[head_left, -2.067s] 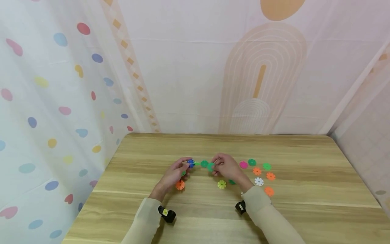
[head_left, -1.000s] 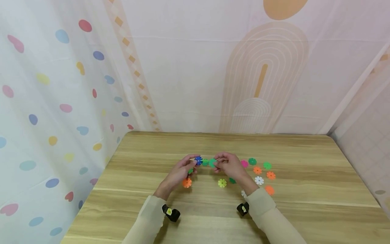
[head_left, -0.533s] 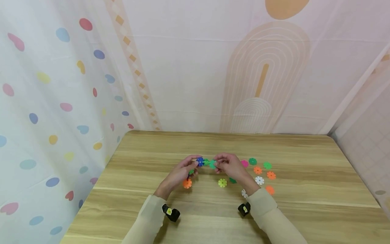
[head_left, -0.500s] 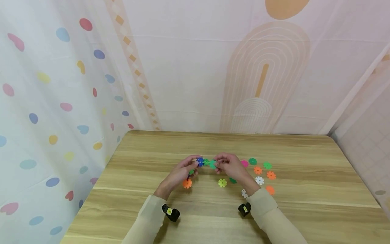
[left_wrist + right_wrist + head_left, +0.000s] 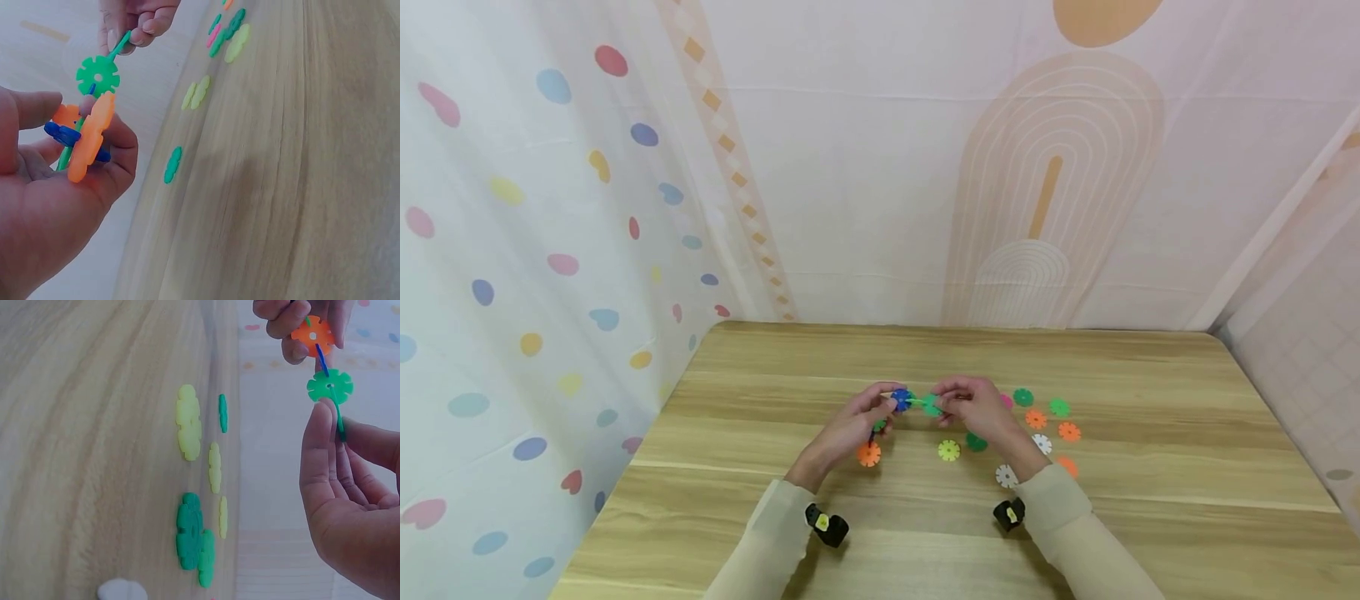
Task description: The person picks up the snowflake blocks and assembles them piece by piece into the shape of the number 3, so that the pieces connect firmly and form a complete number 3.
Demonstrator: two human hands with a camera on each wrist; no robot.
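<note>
While raised just above the desk [image 5: 1150,517] at frame centre: left hand [image 5: 850,427] grip pinching the chain's orange disc [image 5: 87,145] with blue disc [image 5: 62,134], right hand [image 5: 977,413] grip pinching green disc [image 5: 98,75] end. Loose discs flat on desk: orange one [image 5: 868,454] lower left, yellow one [image 5: 948,451] below centre, others at right.

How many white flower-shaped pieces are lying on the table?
2. The far white piece lies just right of the right hand; the near white piece lies by the right sleeve. Others may be hidden under that hand or sleeve.
</note>
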